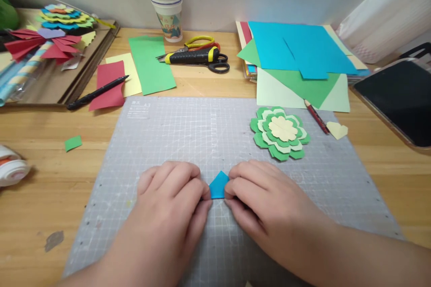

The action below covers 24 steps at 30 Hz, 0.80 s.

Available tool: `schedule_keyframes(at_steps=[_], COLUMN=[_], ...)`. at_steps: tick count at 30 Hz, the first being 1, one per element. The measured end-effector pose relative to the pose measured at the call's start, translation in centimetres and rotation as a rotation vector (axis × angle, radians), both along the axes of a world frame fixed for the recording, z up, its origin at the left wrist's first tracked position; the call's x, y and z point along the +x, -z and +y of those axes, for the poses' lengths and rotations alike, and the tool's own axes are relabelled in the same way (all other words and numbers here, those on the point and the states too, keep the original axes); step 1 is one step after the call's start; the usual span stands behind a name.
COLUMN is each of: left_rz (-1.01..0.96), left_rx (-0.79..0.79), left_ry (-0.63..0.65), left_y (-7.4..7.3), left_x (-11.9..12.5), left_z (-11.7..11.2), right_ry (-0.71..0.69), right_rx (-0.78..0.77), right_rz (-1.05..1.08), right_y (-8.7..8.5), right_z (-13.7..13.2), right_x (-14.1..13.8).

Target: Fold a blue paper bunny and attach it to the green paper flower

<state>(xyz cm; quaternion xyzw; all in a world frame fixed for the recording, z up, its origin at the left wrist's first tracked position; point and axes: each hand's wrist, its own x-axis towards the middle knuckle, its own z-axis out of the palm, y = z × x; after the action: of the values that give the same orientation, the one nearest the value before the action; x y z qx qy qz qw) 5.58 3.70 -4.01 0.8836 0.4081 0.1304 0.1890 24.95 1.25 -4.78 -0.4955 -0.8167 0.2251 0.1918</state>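
A small folded piece of blue paper [219, 187] is pinched between my two hands, its pointed top facing away from me and a straight edge nearest me. My left hand [171, 202] grips its left end between thumb and index finger. On the other side, my right hand [266, 202] holds the right end the same way. Both ends of the paper are hidden by my fingers. Beneath lies a grey cutting mat [168, 130] with a white grid. A layered green and cream paper flower [282, 132] rests on the mat beyond my right hand.
Coloured paper sheets [296, 49] are piled at the back right, near a pencil [316, 116] and a phone [400, 98]. Scissors [218, 65], a utility knife [191, 56] and stacked paper cups [167, 9] stand behind the mat. A black pen [97, 93] lies left.
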Motion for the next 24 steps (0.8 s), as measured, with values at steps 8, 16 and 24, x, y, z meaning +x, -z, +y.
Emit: schedule_keyframes(at_steps=[8,16,24], left_rz=[0.011,0.081,0.084], left_rx=[-0.050,-0.060,-0.090], left_ry=[-0.034,-0.113,-0.142], left_y=[-0.08,-0.34,-0.29], left_x=[-0.07,0.12,0.33], left_z=[0.23,0.21,0.34], right_ry=[0.047,0.112,0.118], right_rx=[-0.188,-0.218,-0.161], right_rz=[0.029,0.017,-0.021], right_y=[-0.54,-0.67,-0.37], right_z=[0.59,0.82,0.61], right_x=[-0.15,-0.57,-0.83])
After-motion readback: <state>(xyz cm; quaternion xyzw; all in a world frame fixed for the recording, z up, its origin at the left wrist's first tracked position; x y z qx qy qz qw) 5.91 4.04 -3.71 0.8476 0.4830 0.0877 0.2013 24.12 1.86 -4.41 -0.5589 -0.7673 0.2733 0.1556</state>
